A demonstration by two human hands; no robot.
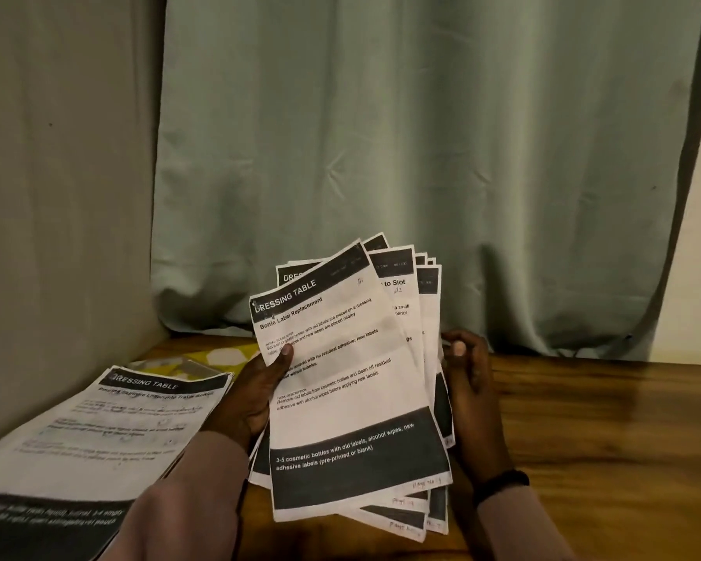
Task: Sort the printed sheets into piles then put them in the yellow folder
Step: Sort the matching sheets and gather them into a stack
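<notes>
A room in a home, it seems, dimly lit. A wooden table (591, 419) stands pushed into a corner. A grey-green curtain (421, 155) hangs at the far side, its hem bunched on the tabletop. A plain wall (57, 196) closes the left side. Printed sheets (98, 435) lie piled at the near left.

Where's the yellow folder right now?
In the head view, the yellow folder lies on the wooden table at far left, partly under the pile of printed sheets, beside the left hand.
</notes>
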